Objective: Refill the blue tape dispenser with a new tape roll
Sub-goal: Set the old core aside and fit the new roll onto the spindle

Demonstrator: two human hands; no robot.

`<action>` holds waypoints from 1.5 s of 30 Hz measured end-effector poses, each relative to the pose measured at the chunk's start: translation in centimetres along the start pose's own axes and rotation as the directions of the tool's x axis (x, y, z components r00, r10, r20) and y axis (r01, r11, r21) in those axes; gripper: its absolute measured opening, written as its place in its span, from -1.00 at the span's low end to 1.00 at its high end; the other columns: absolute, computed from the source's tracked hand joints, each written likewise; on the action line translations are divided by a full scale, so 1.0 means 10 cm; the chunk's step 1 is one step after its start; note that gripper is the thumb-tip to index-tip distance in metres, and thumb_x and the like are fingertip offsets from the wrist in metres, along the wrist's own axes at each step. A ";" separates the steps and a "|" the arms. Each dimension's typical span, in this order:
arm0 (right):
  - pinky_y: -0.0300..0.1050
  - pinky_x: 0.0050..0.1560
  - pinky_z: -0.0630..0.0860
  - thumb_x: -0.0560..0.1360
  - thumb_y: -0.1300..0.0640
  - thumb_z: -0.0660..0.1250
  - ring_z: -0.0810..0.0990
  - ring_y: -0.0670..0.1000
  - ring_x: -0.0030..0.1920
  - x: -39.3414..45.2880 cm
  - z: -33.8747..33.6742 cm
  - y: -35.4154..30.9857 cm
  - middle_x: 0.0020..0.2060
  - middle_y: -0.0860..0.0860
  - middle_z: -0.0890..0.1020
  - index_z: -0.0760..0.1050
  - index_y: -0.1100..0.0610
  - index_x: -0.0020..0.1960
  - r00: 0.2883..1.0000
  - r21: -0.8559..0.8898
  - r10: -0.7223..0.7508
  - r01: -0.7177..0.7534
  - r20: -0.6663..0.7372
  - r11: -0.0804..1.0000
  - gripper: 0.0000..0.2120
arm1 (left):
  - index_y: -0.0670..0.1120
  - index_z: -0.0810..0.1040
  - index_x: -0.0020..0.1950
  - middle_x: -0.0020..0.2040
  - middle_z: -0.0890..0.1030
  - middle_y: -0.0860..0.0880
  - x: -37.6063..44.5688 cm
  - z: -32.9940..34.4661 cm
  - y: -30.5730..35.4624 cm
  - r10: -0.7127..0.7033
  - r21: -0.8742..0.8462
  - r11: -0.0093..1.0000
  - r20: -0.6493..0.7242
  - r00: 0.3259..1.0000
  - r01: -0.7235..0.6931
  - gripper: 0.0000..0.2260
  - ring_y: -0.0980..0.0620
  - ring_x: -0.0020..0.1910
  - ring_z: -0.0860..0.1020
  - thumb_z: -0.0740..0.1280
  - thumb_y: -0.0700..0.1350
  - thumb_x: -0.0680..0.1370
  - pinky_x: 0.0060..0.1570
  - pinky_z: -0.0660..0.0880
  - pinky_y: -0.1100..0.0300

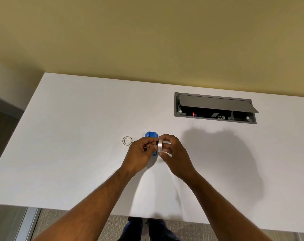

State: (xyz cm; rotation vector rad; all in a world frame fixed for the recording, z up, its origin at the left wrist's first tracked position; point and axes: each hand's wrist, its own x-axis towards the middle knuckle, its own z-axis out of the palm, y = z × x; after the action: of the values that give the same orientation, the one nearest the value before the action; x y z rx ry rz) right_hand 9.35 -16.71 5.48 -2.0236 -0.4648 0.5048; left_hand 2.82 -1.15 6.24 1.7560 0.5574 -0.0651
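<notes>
now | left hand point(140, 152) grip pinching tape roll point(160, 145) | right hand point(175, 154) grip pinching tape roll

A: How are the 2 arms placed?
B: Both bare forearms reach forward and converge. The left hand point(141, 152) and right hand point(174, 153) meet, nearly touching.
A: And the fingers?
B: Curled inward on both, fingertips pinched together between the 2 hands, knuckles up.
</notes>
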 end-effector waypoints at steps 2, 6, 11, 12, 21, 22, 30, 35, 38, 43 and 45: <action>-0.33 0.04 0.57 0.46 0.32 0.44 0.62 -0.09 0.07 0.01 0.01 0.00 0.15 -0.02 0.59 0.48 0.08 0.27 1.000 -0.021 -0.012 0.013 0.006 1.000 -0.58 | 0.02 0.68 0.23 0.09 0.72 0.07 0.00 -0.01 0.00 -0.005 -0.015 1.000 -0.004 1.000 0.005 -0.75 0.16 0.05 0.67 0.41 -0.19 0.58 0.16 0.56 0.28; -0.25 0.08 0.58 0.46 0.32 0.44 0.61 -0.07 0.10 0.00 0.00 -0.03 0.15 -0.02 0.58 0.49 0.07 0.27 1.000 -0.048 -0.028 0.028 -0.014 0.998 -0.57 | -0.05 0.69 0.20 0.04 0.74 0.05 0.00 -0.03 0.01 -0.017 -0.046 0.999 -0.024 1.000 0.016 -0.76 0.14 0.00 0.70 0.45 -0.23 0.55 0.14 0.61 0.25; -0.32 0.02 0.56 0.44 0.32 0.45 0.61 -0.08 0.06 -0.04 0.01 -0.04 0.11 -0.07 0.58 0.49 0.02 0.23 0.999 -0.088 -0.030 0.028 -0.021 0.996 -0.58 | -0.05 0.72 0.14 -0.01 0.75 0.04 0.00 -0.05 -0.02 -0.029 -0.081 0.996 -0.028 0.999 0.027 -0.77 0.12 -0.05 0.71 0.50 -0.22 0.50 0.04 0.60 0.31; -0.29 0.02 0.57 0.44 0.31 0.46 0.61 -0.08 0.04 -0.04 0.02 -0.04 0.10 -0.07 0.59 0.49 0.03 0.22 0.999 -0.105 -0.033 0.031 -0.020 0.994 -0.59 | -0.04 0.72 0.13 -0.03 0.75 0.06 -0.01 -0.05 -0.03 -0.030 -0.081 0.996 -0.035 0.999 0.027 -0.77 0.15 -0.07 0.71 0.51 -0.22 0.50 0.00 0.58 0.35; -0.45 -0.07 0.46 0.42 0.27 0.43 0.60 -0.15 -0.01 -0.05 0.04 -0.03 0.03 -0.12 0.60 0.51 0.00 0.20 1.000 -0.132 -0.006 0.006 0.004 0.991 -0.61 | -0.03 0.74 0.08 -0.10 0.77 0.04 -0.02 -0.04 -0.07 -0.043 -0.111 0.993 -0.037 0.998 0.039 -0.80 0.10 -0.10 0.73 0.52 -0.23 0.49 0.00 0.61 0.31; -0.46 -0.07 0.45 0.42 0.27 0.44 0.59 -0.16 0.00 -0.05 0.03 -0.03 0.03 -0.12 0.59 0.50 -0.01 0.20 1.000 -0.124 -0.003 0.004 0.005 0.992 -0.60 | -0.04 0.74 0.08 -0.10 0.77 0.04 -0.02 -0.03 -0.08 -0.043 -0.114 0.993 -0.032 0.999 0.040 -0.80 0.09 -0.10 0.73 0.51 -0.23 0.49 0.03 0.62 0.28; -0.14 0.11 0.61 0.45 0.31 0.42 0.63 -0.06 0.12 -0.08 0.07 0.00 0.17 -0.08 0.58 0.41 -0.05 0.30 0.999 -0.057 0.027 -0.025 0.038 0.998 -0.50 | -0.03 0.71 0.08 -0.08 0.75 0.03 0.00 -0.05 -0.14 -0.038 -0.093 0.995 0.008 0.999 0.039 -0.81 0.04 -0.07 0.72 0.49 -0.23 0.51 0.14 0.65 0.04; -0.05 0.30 0.53 0.51 0.42 0.28 0.56 -0.01 0.29 -0.09 0.03 -0.02 0.34 -0.01 0.54 0.40 0.05 0.43 0.998 -0.076 0.012 -0.007 0.068 0.997 -0.46 | -0.04 0.70 0.10 -0.09 0.75 0.06 0.02 -0.11 -0.20 -0.058 -0.062 0.996 -0.019 0.998 0.056 -0.80 0.09 -0.09 0.71 0.46 -0.26 0.53 0.16 0.64 0.04; -0.17 0.25 0.51 0.56 0.35 0.24 0.57 -0.07 0.27 -0.02 -0.02 -0.09 0.33 -0.04 0.57 0.44 0.01 0.40 0.990 -0.015 0.132 -0.132 0.055 0.991 -0.53 | -0.03 0.69 0.10 -0.07 0.73 0.05 0.04 -0.14 -0.22 -0.041 -0.012 0.999 -0.025 0.999 0.040 -0.82 0.09 -0.09 0.70 0.44 -0.24 0.54 0.14 0.64 0.07; -0.27 0.11 0.49 0.58 0.09 0.32 0.62 -0.09 0.12 0.12 -0.04 -0.22 0.20 -0.05 0.65 0.54 0.03 0.33 0.971 -0.011 0.208 -0.208 0.114 0.978 -0.67 | 0.03 0.65 0.11 0.00 0.69 0.11 0.06 -0.15 -0.24 0.014 0.102 0.995 -0.024 1.000 -0.011 -0.83 0.11 -0.02 0.66 0.42 -0.17 0.56 0.10 0.62 0.16; -0.26 0.10 0.50 0.55 0.09 0.35 0.63 -0.10 0.08 0.14 -0.02 -0.27 0.15 -0.04 0.67 0.58 0.05 0.29 0.973 -0.032 0.206 -0.204 0.107 0.979 -0.69 | 0.07 0.64 0.10 0.00 0.68 0.15 0.06 -0.15 -0.26 0.041 0.107 0.993 -0.017 0.999 -0.039 -0.83 0.14 -0.01 0.65 0.42 -0.17 0.56 0.08 0.60 0.21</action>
State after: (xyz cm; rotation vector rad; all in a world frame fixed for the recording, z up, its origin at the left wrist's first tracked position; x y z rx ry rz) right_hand 10.38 -14.92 7.69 -2.0821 -0.3288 0.7431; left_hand 1.98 0.85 4.08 1.8728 0.5408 -0.0510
